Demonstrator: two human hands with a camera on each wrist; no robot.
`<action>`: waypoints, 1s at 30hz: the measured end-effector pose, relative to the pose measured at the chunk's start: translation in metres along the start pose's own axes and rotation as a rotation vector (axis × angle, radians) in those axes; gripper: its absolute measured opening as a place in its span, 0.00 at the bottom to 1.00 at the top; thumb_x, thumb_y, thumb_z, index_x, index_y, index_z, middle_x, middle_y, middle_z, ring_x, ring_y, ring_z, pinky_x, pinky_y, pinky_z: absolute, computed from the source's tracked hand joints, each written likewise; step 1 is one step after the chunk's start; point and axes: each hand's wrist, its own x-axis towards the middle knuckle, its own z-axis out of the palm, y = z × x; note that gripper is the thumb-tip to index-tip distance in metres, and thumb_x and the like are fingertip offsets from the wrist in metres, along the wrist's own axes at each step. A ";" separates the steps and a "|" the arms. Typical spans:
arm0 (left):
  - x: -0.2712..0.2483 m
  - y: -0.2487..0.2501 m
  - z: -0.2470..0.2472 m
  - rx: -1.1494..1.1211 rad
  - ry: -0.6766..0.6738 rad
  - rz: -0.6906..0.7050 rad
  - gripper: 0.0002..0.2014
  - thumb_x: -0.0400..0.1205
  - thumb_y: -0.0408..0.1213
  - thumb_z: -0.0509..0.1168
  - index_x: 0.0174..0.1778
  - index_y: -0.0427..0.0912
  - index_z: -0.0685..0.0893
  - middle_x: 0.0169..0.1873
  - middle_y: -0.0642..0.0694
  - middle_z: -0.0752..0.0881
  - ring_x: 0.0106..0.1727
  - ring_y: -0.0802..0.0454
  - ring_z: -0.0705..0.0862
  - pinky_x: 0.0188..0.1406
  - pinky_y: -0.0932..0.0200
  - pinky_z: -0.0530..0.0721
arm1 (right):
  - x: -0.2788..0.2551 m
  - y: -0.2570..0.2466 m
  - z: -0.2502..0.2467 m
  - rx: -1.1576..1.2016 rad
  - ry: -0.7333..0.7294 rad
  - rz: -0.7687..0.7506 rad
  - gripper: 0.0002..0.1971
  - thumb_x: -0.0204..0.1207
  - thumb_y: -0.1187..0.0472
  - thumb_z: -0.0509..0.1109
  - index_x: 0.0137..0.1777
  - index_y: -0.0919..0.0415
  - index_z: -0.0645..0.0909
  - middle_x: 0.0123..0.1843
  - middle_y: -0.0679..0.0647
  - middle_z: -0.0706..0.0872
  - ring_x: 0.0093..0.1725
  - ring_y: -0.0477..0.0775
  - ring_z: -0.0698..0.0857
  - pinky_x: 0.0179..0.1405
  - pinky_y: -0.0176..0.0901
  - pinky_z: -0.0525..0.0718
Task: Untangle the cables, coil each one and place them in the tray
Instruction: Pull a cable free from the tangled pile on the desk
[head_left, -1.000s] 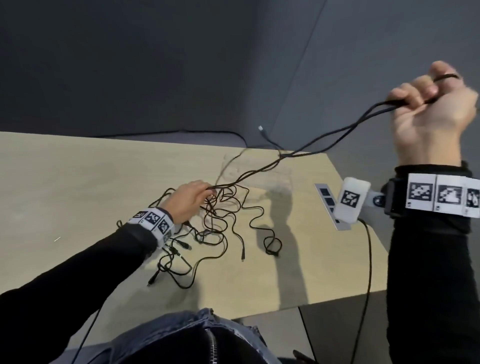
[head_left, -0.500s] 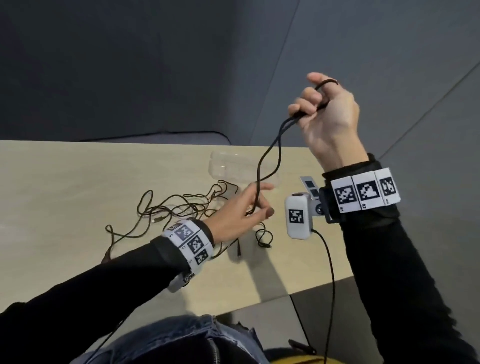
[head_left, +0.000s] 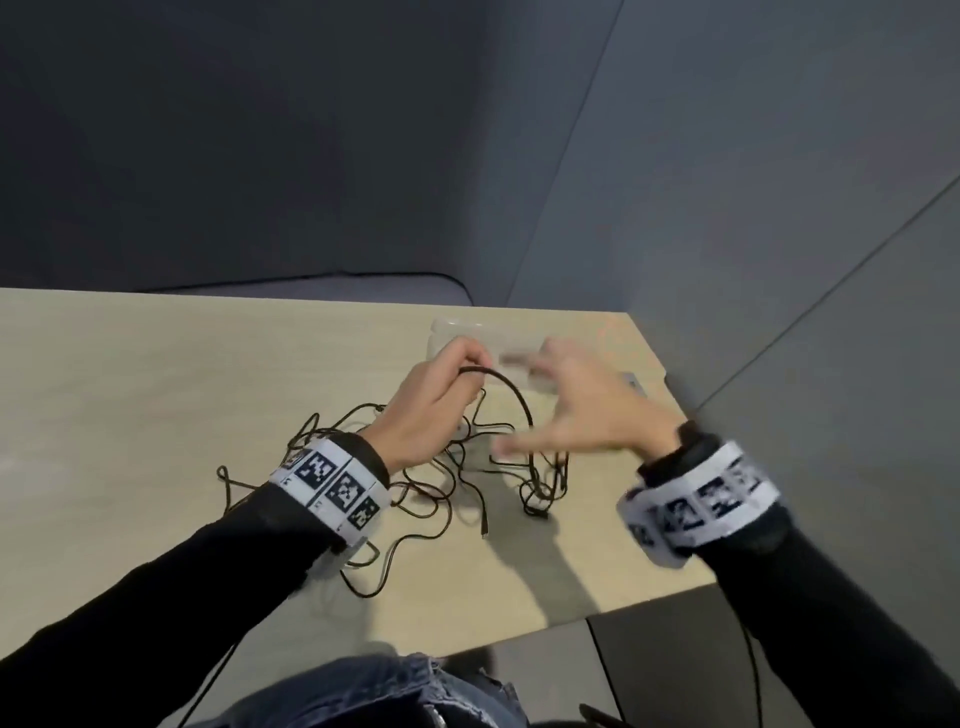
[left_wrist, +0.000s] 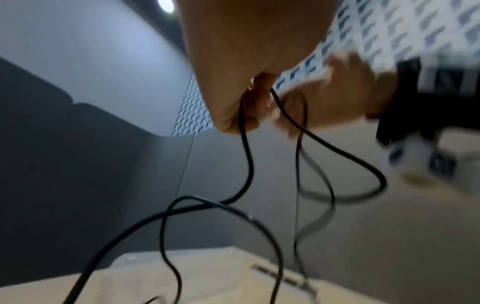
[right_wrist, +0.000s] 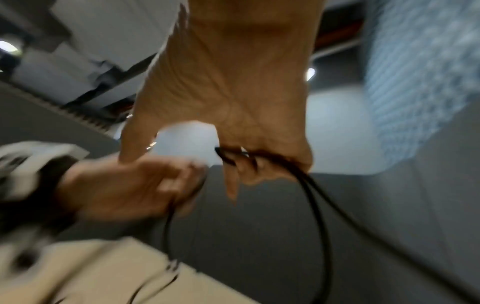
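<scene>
The left hand (head_left: 434, 410) pinches a black cable (head_left: 511, 392) above the table (head_left: 156, 374), fingers curled round it; the cable arches from the fist toward the right hand (head_left: 587, 410) and drops into the tangle (head_left: 431, 478) lying on the tabletop between the wrists. The right hand is blurred in the head view with thumb and fingers spread, yet the right wrist view shows its lower fingers (right_wrist: 259, 168) hooked round doubled strands. The clear tray (head_left: 457, 332) sits just beyond both hands, near the table's far right corner, partly hidden by them.
</scene>
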 end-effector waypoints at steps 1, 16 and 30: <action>-0.002 0.009 0.001 -0.067 -0.008 0.025 0.07 0.82 0.32 0.55 0.46 0.48 0.75 0.26 0.53 0.71 0.29 0.54 0.68 0.31 0.58 0.67 | 0.003 -0.002 0.020 -0.157 -0.102 0.008 0.37 0.59 0.27 0.70 0.64 0.50 0.80 0.46 0.51 0.78 0.51 0.51 0.79 0.52 0.47 0.78; -0.007 -0.038 0.054 0.064 -0.351 -0.123 0.36 0.69 0.45 0.78 0.71 0.51 0.69 0.66 0.74 0.70 0.63 0.84 0.68 0.65 0.84 0.61 | 0.019 -0.017 -0.061 1.429 0.391 0.089 0.25 0.85 0.53 0.54 0.23 0.52 0.65 0.26 0.46 0.67 0.28 0.47 0.61 0.30 0.39 0.60; 0.002 -0.044 0.011 0.046 0.061 -0.098 0.14 0.88 0.41 0.53 0.37 0.49 0.77 0.24 0.55 0.74 0.25 0.57 0.72 0.29 0.59 0.74 | 0.005 0.036 -0.072 1.322 0.920 0.203 0.14 0.87 0.54 0.54 0.47 0.54 0.80 0.26 0.45 0.78 0.20 0.44 0.68 0.18 0.33 0.63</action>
